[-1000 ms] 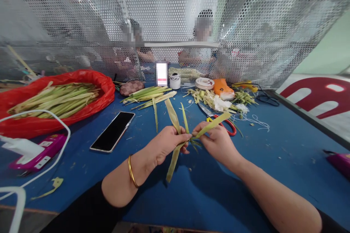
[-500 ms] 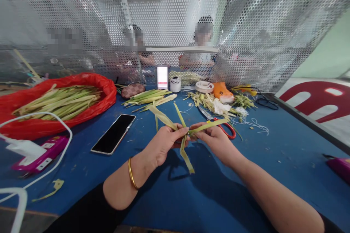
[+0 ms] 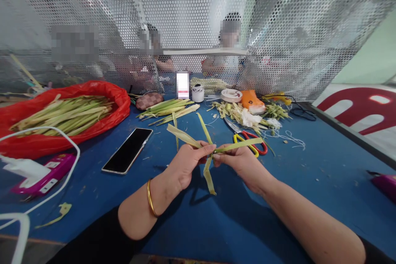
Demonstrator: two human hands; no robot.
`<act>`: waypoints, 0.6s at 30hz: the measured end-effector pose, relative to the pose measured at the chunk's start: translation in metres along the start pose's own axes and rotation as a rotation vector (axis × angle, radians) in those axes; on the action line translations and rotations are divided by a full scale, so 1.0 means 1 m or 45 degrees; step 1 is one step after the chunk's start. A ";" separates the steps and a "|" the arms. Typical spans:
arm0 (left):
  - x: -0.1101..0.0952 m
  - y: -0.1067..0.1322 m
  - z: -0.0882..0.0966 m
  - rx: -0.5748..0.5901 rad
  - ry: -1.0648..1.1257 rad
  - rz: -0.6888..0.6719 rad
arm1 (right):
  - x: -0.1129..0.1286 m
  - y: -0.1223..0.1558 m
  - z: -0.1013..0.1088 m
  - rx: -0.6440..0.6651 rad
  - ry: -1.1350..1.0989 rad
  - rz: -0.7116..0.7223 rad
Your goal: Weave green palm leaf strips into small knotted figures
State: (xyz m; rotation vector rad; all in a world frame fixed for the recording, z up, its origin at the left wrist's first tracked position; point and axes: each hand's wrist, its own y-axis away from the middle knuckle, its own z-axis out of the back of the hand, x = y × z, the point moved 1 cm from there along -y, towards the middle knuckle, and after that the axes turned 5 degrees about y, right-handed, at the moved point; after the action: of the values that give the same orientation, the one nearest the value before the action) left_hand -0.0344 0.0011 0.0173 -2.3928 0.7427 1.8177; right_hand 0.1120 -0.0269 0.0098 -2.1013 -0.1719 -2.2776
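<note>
Flat yellow-green leaf strips (image 3: 209, 177), which look like dried corn husk, cross at one point and spread outward in several directions. My left hand (image 3: 192, 161) pinches them at the crossing, thumb on top; a gold bangle circles that wrist. From the other side, my right hand (image 3: 238, 161) grips the strips with thumb and fingertips, close beside the left thumb. One strip points right across the right hand, one hangs down toward me, and others reach away and to the left. The fingers hide the crossing itself. Scissors (image 3: 256, 142) with red and yellow handles lie just beyond my right hand.
To the left are a red plastic bag (image 3: 119, 103) of leaf strips, a smartphone (image 3: 127, 150) and a purple power strip (image 3: 57, 171) with a white cable. Leaf scraps (image 3: 230, 112), tape (image 3: 231, 95) and thread lie at the back. Behind a perforated metal screen (image 3: 192, 12) sit other people.
My right hand has shifted slightly left and down, uncovering the scissors' yellow handle. The strip on the right now points a little lower and farther right. Both hands keep hold of the strips.
</note>
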 end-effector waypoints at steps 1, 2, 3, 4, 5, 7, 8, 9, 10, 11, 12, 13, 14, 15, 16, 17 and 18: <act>0.001 0.000 0.000 -0.013 -0.006 0.002 | 0.000 0.000 0.000 0.006 0.038 0.006; 0.002 0.000 0.000 -0.029 -0.008 0.006 | 0.000 0.000 0.001 0.008 0.075 0.018; 0.002 -0.001 0.000 -0.049 -0.003 0.010 | 0.000 0.000 0.001 0.007 0.118 0.042; 0.003 -0.001 -0.001 -0.073 0.007 0.014 | -0.001 0.000 0.001 0.001 0.169 0.078; 0.004 -0.001 -0.001 -0.099 0.024 0.014 | -0.002 0.000 0.002 -0.009 0.224 0.122; 0.005 -0.001 -0.002 -0.143 0.068 0.016 | -0.004 0.000 0.002 -0.035 0.344 0.208; 0.005 0.000 -0.002 -0.155 0.093 0.023 | -0.005 0.000 0.002 -0.050 0.390 0.241; 0.006 0.000 -0.003 -0.160 0.112 0.033 | -0.006 0.000 0.002 -0.063 0.407 0.257; 0.007 0.000 -0.004 -0.156 0.126 0.041 | -0.006 0.000 0.001 -0.068 0.388 0.246; 0.007 0.000 -0.005 -0.142 0.137 0.041 | -0.007 0.000 0.001 -0.065 0.336 0.214; 0.008 0.000 -0.006 -0.122 0.143 0.030 | -0.008 0.000 -0.001 -0.052 0.262 0.166; 0.009 0.001 -0.007 -0.102 0.145 0.007 | -0.008 0.000 -0.002 -0.030 0.179 0.115; 0.009 0.001 -0.007 -0.087 0.145 -0.023 | -0.009 0.000 -0.003 -0.005 0.106 0.071; 0.009 0.001 -0.008 -0.073 0.142 -0.054 | -0.009 0.000 -0.004 0.014 0.053 0.046; 0.009 0.001 -0.009 -0.064 0.132 -0.079 | -0.009 0.000 -0.005 0.028 0.024 0.039; 0.008 0.001 -0.009 -0.067 0.122 -0.097 | -0.008 0.000 -0.005 0.037 0.007 0.042; 0.006 0.002 -0.008 -0.078 0.111 -0.107 | -0.006 0.000 -0.004 0.043 0.000 0.051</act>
State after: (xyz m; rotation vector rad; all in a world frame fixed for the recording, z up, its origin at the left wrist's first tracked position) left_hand -0.0265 -0.0052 0.0147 -2.5149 0.5914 1.7390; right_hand 0.1084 -0.0271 0.0031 -2.0692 -0.1654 -2.2362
